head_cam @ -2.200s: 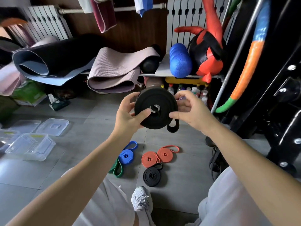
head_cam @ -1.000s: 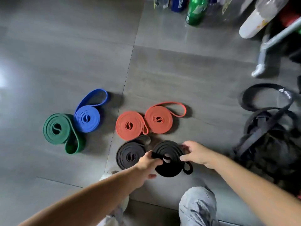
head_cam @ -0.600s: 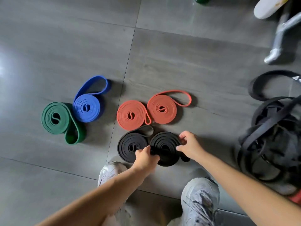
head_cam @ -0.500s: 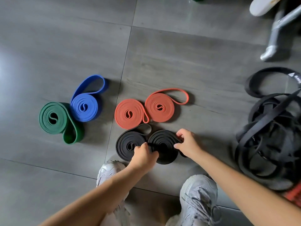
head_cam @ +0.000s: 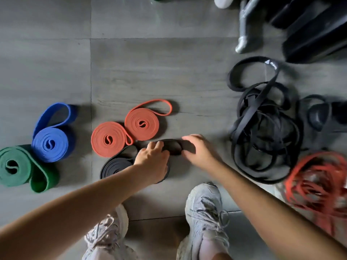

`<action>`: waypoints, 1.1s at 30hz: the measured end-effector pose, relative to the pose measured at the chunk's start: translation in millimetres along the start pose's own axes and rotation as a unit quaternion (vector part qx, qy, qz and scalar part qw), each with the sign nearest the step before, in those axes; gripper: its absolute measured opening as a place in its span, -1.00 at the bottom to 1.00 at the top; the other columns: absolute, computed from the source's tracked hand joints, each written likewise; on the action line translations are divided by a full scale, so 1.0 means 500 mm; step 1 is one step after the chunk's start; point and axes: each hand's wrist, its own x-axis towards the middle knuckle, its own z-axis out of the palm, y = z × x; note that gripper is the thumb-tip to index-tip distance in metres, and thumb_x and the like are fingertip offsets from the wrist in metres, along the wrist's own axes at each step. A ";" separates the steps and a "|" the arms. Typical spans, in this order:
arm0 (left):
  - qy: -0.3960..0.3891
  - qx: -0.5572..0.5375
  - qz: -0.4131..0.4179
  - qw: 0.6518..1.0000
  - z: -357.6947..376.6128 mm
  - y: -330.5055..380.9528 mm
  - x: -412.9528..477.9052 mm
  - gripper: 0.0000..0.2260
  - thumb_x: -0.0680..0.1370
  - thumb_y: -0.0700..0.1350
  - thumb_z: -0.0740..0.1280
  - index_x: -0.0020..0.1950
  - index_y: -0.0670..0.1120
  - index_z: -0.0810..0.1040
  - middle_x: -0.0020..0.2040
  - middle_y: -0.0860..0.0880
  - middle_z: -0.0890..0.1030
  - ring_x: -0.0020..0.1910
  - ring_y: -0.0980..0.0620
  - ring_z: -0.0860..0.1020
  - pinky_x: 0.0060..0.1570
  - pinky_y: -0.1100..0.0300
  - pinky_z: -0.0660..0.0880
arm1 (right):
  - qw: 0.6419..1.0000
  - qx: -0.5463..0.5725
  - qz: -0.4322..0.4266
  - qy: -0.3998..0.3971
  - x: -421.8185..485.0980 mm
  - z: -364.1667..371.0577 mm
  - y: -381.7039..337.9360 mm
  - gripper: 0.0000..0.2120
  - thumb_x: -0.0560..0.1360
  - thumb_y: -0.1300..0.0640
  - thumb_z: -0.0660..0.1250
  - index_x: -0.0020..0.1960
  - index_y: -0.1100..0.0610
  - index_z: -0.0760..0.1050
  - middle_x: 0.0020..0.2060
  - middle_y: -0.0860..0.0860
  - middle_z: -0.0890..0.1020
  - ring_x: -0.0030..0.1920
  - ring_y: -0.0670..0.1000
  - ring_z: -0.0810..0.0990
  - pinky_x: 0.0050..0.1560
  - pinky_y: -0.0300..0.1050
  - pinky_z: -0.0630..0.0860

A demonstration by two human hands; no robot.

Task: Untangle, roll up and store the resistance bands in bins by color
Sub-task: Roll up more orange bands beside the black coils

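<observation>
**Fig.** Nearest, two grey sneakers [head_cam: 205, 212] are seen on the tiled floor [head_cam: 169, 72]. Just beyond, a rolled black band [head_cam: 172, 147] lies flat beside a second black roll [head_cam: 115, 166]. The left hand [head_cam: 153, 160] is curled over it and the right hand [head_cam: 199, 150] is set at its right edge (blurred; grip not determinable). The coil is judged light, soft and springy, best pinched across rim and centre so no wraps are released. Farther off lie two orange rolls [head_cam: 141, 123], with tangled black bands [head_cam: 262, 139] at far right.
</observation>
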 end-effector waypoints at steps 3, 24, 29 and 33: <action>-0.014 -0.021 0.062 0.998 -0.046 0.075 0.049 -0.61 0.53 0.01 0.23 0.33 -0.08 0.35 0.31 -0.10 0.30 0.31 -0.16 0.32 0.24 -0.03 0.38 | 0.983 -0.011 0.035 0.181 -0.085 -0.094 0.097 -0.54 0.37 0.03 0.36 0.22 0.19 0.52 0.12 0.12 0.58 0.15 0.13 0.54 0.20 -0.10 0.39; -0.097 -0.110 0.078 0.986 -0.026 0.323 0.075 -0.55 0.56 0.04 0.23 0.43 0.00 0.26 0.38 -0.07 0.30 0.31 -0.09 0.38 0.22 0.12 0.31 | 0.886 -0.045 0.403 0.226 -0.331 -0.218 0.503 -0.79 0.39 0.08 0.41 -0.09 0.19 0.49 -0.10 0.26 0.63 -0.02 0.28 0.57 -0.09 -0.01 0.42; -0.128 -0.155 0.121 0.972 -0.009 0.390 0.044 -0.33 0.43 0.12 0.41 0.46 0.04 0.19 0.37 -0.06 0.29 0.33 -0.09 0.33 0.23 0.12 0.29 | 0.912 0.204 0.274 0.228 -0.354 -0.223 0.297 -0.83 0.34 0.13 0.39 -0.17 0.23 0.51 -0.43 0.05 0.55 -0.43 0.06 0.52 -0.43 -0.22 0.33; -0.213 -0.301 0.066 0.927 0.022 0.439 -0.001 -0.07 0.12 0.28 0.55 0.38 0.00 0.29 0.27 0.00 0.40 0.26 0.03 0.39 0.23 0.17 0.33 | 0.838 0.498 0.177 0.133 -0.364 -0.269 0.090 -0.92 0.32 0.25 0.31 -0.19 0.18 0.50 -0.40 0.13 0.58 -0.43 0.07 0.49 -0.48 -0.25 0.34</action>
